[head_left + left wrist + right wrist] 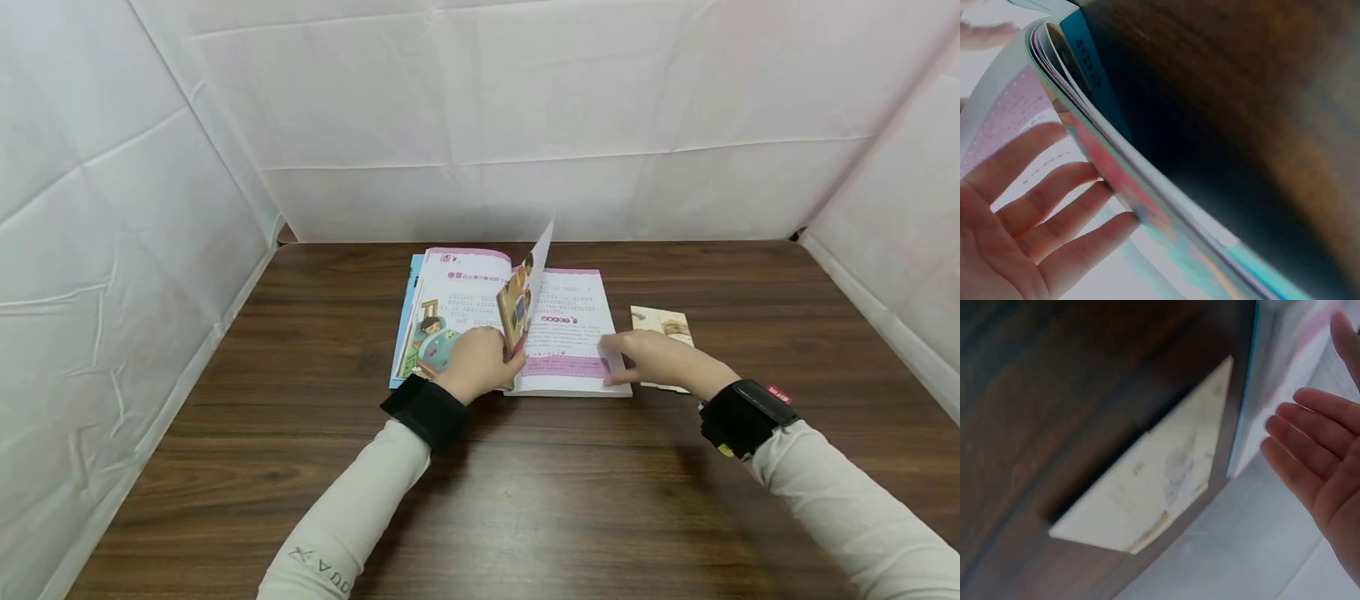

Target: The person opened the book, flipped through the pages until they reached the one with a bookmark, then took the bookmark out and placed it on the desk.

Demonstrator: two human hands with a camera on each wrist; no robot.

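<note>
Left hand [480,363] flat on book [567,333], right hand [651,358] flat on its page, fingers straight.

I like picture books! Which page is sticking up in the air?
The middle page, with a colourful picture, stands up between the left hand and right hand. The other pages lie flat.
</note>
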